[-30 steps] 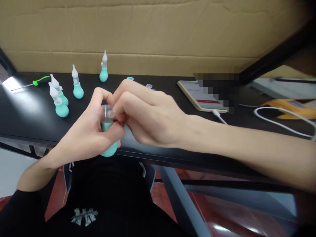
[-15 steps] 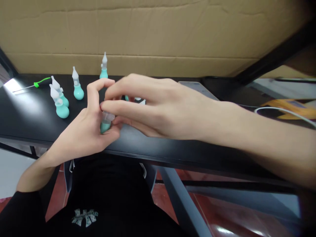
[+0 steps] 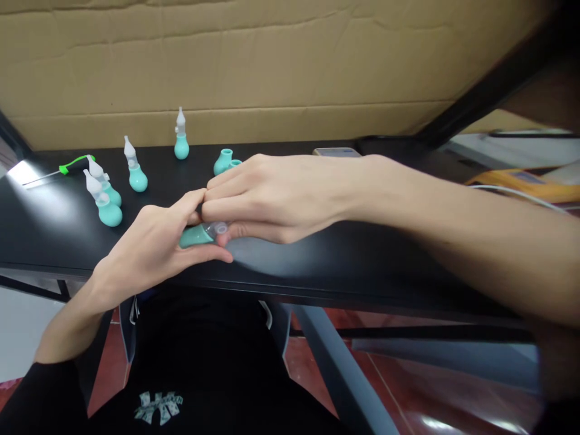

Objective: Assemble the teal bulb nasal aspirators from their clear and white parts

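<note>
Between my hands, above the near part of the black table [image 3: 290, 266], is a nasal aspirator with a teal bulb [image 3: 197, 236] and a clear plastic piece [image 3: 216, 228] at its right end. My left hand [image 3: 156, 241] is closed around the bulb, which lies on its side. The fingers of my right hand [image 3: 267, 196] close over the clear piece and hide part of it. Behind my right hand stand loose teal bulbs [image 3: 223, 162] with open necks, partly covered.
Finished-looking aspirators with white tips stand at the back [image 3: 182, 147] and left [image 3: 138, 179], with a close pair [image 3: 110, 212] nearer. A green-and-black screwdriver [image 3: 75, 165] lies far left. A phone [image 3: 336, 152] lies behind my right wrist; a yellow device [image 3: 525, 184] and white cable are at right.
The aspirator has tipped from near upright onto its side, clear end pointing right. My right fingers have moved lower along it. The view has shifted slightly, exposing the loose bulbs.
</note>
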### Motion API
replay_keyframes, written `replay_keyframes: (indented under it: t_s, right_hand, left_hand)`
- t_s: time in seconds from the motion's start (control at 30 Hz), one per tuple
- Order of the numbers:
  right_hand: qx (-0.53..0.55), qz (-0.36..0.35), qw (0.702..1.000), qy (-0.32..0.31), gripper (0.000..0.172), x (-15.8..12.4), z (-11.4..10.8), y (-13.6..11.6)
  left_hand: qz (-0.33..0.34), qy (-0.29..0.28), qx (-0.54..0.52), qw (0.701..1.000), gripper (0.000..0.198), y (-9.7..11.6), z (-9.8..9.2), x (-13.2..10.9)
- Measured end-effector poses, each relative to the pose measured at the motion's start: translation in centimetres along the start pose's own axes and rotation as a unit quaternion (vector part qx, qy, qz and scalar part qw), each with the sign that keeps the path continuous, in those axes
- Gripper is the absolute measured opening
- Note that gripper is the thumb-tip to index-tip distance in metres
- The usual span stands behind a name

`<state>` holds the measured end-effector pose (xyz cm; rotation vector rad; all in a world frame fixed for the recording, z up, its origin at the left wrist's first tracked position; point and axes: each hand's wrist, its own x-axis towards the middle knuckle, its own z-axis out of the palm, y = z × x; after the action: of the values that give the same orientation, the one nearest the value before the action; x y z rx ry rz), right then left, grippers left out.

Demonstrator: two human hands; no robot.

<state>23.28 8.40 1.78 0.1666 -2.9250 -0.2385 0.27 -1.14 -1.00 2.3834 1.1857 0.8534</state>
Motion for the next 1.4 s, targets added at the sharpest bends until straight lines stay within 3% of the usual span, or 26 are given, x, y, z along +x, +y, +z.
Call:
replay_keyframes:
  t_s: [0.27,0.47,0.57,0.6,0.63,0.73,0.8,0.9,1.0,1.17,1.4]
  right_hand:
    - [0.066,-0.004,0.997,-0.024,0.053,0.3,-1.9,-0.2]
    - [0.119,-0.011,0.993,-0.003,0.063,-0.6,-5.0,-1.1]
    - [0.034,0.086,0.991,0.094,0.059,-3.1,-7.3,-1.1]
    - [-0.010,0.129,0.980,0.151,0.056,-3.9,-7.9,-0.9]
    - [-0.059,0.188,0.967,0.163,0.054,-4.6,-8.4,-0.5]
    - [-0.122,0.203,0.968,0.087,0.058,-5.7,-9.0,1.1]
    - [-0.122,0.247,0.961,0.002,0.039,-5.5,-8.7,2.3]
    - [-0.090,0.355,0.921,-0.132,0.033,-5.0,-7.6,3.9]
    - [-0.022,0.402,0.887,-0.224,0.034,-5.2,-6.4,5.4]
    - [0.021,0.468,0.831,-0.300,0.026,-6.2,-5.2,6.8]
    - [0.128,0.493,0.781,-0.361,0.014,-4.0,-3.1,6.2]
  left_hand:
    - [0.106,0.043,0.067,0.991,0.061,0.0,0.3,-0.5]
    - [0.211,0.044,0.215,0.953,0.029,-0.6,-0.7,-1.4]
    - [0.217,0.046,0.215,0.951,0.040,-0.8,-1.8,-2.0]
    - [0.213,0.051,0.208,0.953,0.038,-0.7,-2.0,-2.0]
    - [0.210,0.049,0.203,0.955,0.034,-0.7,-2.2,-1.9]
    - [0.226,0.029,0.204,0.952,0.022,-0.9,-2.0,-1.2]
    - [0.242,0.016,0.196,0.950,0.020,-1.3,-1.5,-0.5]
    - [0.233,0.009,0.162,0.959,0.021,-2.1,-0.9,0.3]
    - [0.227,0.002,0.173,0.959,0.018,-2.8,-0.7,0.6]
    - [0.232,-0.008,0.199,0.952,0.015,-3.0,-0.8,0.5]
    - [0.166,-0.008,0.189,0.968,0.019,-2.9,-0.7,0.4]
